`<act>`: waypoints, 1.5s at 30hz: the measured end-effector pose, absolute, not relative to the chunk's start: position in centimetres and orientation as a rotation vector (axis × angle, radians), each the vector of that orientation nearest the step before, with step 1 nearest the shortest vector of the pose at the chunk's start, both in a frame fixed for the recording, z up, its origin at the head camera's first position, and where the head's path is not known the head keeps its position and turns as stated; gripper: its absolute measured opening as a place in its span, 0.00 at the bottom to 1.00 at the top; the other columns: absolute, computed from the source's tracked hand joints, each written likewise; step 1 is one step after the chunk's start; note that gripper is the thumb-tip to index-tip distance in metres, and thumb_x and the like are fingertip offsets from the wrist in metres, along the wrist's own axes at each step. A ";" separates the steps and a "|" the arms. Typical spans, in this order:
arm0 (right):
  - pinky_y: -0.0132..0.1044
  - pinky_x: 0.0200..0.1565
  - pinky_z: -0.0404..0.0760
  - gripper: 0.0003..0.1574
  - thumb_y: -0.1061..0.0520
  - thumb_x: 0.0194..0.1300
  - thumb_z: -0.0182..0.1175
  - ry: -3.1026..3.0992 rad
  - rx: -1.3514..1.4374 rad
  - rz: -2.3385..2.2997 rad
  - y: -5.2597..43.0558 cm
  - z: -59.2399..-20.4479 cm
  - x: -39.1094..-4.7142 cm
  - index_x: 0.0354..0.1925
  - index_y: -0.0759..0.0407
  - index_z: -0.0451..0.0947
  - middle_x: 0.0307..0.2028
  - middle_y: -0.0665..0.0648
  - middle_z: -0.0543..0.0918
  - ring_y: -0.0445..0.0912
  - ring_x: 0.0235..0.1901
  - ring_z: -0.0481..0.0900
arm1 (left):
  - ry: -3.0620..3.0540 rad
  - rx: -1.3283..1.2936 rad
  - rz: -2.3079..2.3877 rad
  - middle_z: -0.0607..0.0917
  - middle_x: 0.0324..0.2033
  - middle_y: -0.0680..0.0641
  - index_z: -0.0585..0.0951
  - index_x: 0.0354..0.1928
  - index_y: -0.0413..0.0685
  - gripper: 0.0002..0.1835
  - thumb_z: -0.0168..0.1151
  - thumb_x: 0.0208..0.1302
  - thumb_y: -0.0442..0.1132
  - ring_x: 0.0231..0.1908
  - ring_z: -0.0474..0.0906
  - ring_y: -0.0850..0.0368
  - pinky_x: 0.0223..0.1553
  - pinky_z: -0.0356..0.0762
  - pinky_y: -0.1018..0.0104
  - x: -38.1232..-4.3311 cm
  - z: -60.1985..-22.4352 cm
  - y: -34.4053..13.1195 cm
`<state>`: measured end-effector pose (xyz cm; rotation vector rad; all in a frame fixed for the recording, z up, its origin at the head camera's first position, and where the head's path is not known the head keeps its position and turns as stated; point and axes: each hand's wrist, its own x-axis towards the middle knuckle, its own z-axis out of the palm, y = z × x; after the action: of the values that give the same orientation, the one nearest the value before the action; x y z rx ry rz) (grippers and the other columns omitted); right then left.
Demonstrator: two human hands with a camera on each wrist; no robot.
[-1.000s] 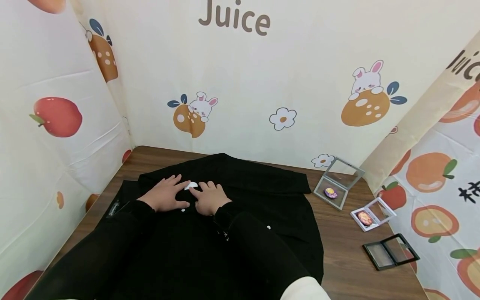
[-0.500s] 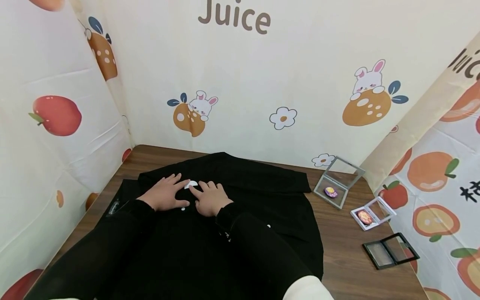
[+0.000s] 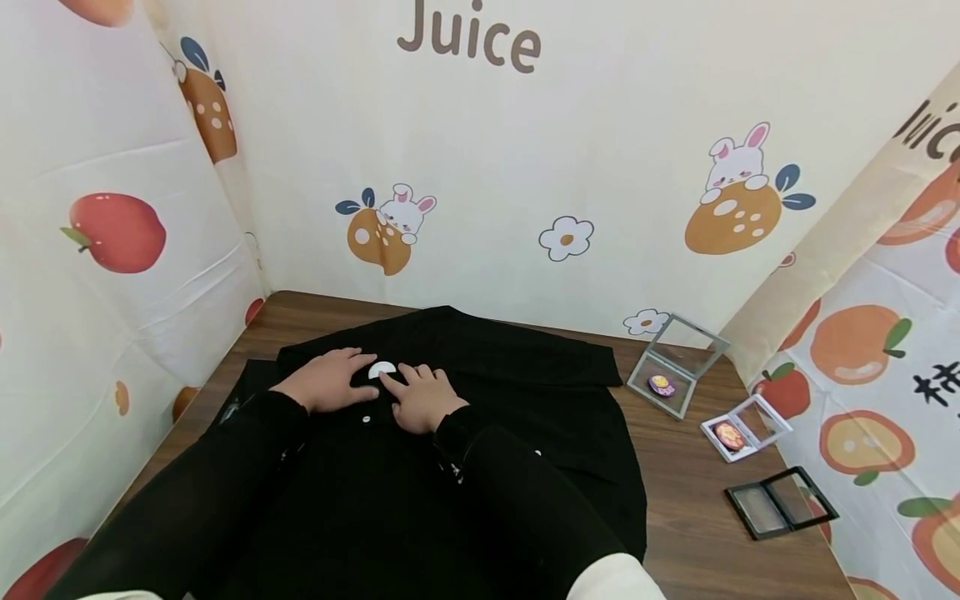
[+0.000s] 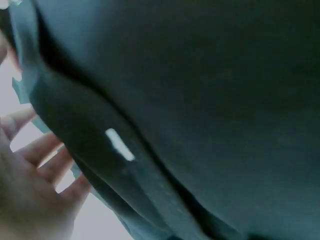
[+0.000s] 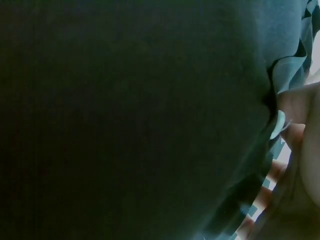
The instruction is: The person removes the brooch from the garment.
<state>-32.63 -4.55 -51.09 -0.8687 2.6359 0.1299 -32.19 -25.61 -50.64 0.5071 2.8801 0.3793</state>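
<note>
A black shirt (image 3: 517,400) with small white buttons lies spread over the table. At its collar shows a white half-round patch (image 3: 382,367), probably a label. My left hand (image 3: 326,382) rests on the cloth just left of the patch, fingers extended. On the other side, my right hand (image 3: 423,400) lies on the shirt, one finger touching the patch's lower edge. The left wrist view shows spread fingers beside the shirt's edge and a white button (image 4: 120,145). Dark fabric fills most of the right wrist view, the right hand (image 5: 302,155) at its right edge beside another button (image 5: 278,125).
On the right of the wooden table (image 3: 675,508) stand three opened mirror compacts: a grey one (image 3: 678,367), a white one (image 3: 746,427) and a black one (image 3: 782,502). Fruit-printed cloth (image 3: 480,167) hangs around the back and sides.
My left hand has shifted slightly away from me and left, its thumb higher, so more of the white patch shows. My right hand has hardly moved.
</note>
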 end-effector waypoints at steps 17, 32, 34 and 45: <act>0.48 0.73 0.56 0.37 0.38 0.82 0.41 2.659 -0.935 0.104 -4.3 -50.8 -32.2 0.82 0.26 0.41 0.82 0.46 0.48 0.47 0.78 0.50 | 2.833 0.226 0.833 0.85 0.41 0.42 0.83 0.48 0.36 0.13 0.51 0.78 0.36 0.35 0.78 0.50 0.44 0.76 0.52 -34.2 -50.3 -24.2; 0.49 0.74 0.54 0.38 0.37 0.82 0.40 2.660 -0.916 0.119 -4.2 -51.4 -32.5 0.82 0.25 0.38 0.82 0.46 0.46 0.48 0.78 0.48 | 2.805 0.124 0.877 0.83 0.34 0.44 0.81 0.38 0.41 0.05 0.60 0.72 0.35 0.33 0.78 0.49 0.39 0.76 0.54 -34.9 -50.9 -23.4; 0.49 0.74 0.54 0.38 0.37 0.82 0.41 2.660 -0.912 0.120 -4.2 -51.4 -32.5 0.81 0.25 0.38 0.82 0.46 0.46 0.48 0.78 0.48 | 2.820 0.110 0.856 0.83 0.34 0.45 0.81 0.38 0.41 0.05 0.60 0.72 0.35 0.33 0.78 0.49 0.40 0.76 0.54 -34.9 -50.7 -23.2; 0.48 0.74 0.52 0.39 0.37 0.82 0.39 2.644 -0.895 0.099 -4.1 -51.6 -32.5 0.81 0.22 0.34 0.82 0.44 0.44 0.46 0.78 0.46 | 2.853 0.130 0.844 0.83 0.34 0.44 0.81 0.39 0.40 0.05 0.59 0.72 0.34 0.33 0.78 0.49 0.40 0.77 0.53 -34.8 -50.9 -23.5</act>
<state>-32.54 -4.06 -51.56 -0.8954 2.6442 0.0991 -34.77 -23.52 -50.89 0.1298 2.8525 0.8439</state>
